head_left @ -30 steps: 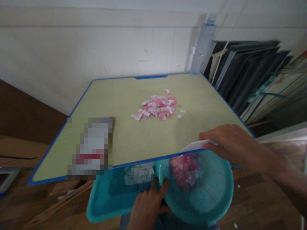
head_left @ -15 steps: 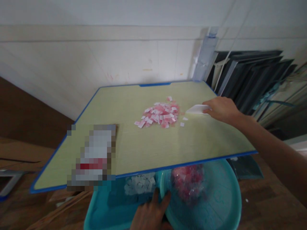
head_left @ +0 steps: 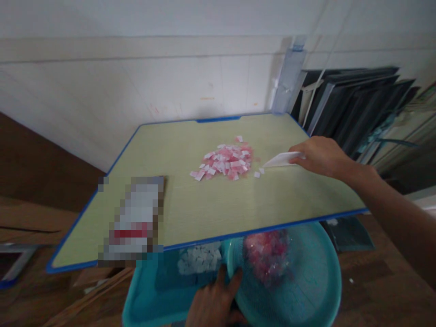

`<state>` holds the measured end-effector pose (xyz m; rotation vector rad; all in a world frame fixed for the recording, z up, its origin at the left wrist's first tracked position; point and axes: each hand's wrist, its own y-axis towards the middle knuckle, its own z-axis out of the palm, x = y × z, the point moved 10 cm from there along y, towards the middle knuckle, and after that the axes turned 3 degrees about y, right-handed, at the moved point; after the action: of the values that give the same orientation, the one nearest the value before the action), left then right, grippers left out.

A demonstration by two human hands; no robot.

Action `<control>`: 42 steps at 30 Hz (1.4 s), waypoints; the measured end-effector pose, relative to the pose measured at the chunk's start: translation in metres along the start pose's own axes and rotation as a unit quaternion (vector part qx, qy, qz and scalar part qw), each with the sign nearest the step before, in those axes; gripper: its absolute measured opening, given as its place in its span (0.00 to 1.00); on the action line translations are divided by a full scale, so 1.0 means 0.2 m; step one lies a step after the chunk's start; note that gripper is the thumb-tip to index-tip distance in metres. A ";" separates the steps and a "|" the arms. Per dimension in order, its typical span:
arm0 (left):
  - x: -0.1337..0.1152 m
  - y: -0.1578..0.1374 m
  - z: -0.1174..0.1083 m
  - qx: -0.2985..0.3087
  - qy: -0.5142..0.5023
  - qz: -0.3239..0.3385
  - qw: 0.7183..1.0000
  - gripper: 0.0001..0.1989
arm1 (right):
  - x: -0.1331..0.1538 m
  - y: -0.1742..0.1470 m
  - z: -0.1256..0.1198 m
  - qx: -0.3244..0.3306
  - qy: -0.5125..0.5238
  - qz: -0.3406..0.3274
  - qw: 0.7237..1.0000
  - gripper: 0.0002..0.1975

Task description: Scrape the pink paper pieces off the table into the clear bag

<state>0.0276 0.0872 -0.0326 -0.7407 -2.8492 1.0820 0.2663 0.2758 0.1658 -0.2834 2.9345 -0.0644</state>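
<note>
My right hand [head_left: 318, 156] pinches a flat white card [head_left: 281, 160], tilted with its lower edge on the pale yellow-green board [head_left: 190, 209]. Left of the card lies a heap of small pink and white square pieces [head_left: 226, 162]. A couple of loose white pieces [head_left: 258, 174] sit between card and heap. Low in view, my left hand [head_left: 213, 302] grips the rim of a round turquoise basket [head_left: 335, 272], thumb on the basket side and fingers on the outer side. Inside that basket rests a bundle of pink and red pieces [head_left: 267, 256], seemingly in clear plastic.
A turquoise tub [head_left: 143, 290] with white pieces [head_left: 200, 259] stands beside the basket, partly under the board. A blurred-out oblong object [head_left: 136, 213] lies on the board's left. Behind are a clear bottle [head_left: 289, 81], a white wall [head_left: 170, 86] and dark panels [head_left: 354, 104].
The white card in my right hand has shifted slightly, and the loose white pieces beside it have moved a little toward the heap. My left hand stays at the basket rim.
</note>
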 end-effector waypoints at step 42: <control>-0.03 -0.02 -0.04 -0.054 0.019 0.012 0.998 0.40 | 1.12 -0.22 -0.22 -0.099 0.134 -0.365 0.916 0.11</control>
<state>0.0323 0.0869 -0.0237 -0.7955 -2.8930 0.9124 0.0501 0.1901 0.1695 -1.4913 2.9025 0.0998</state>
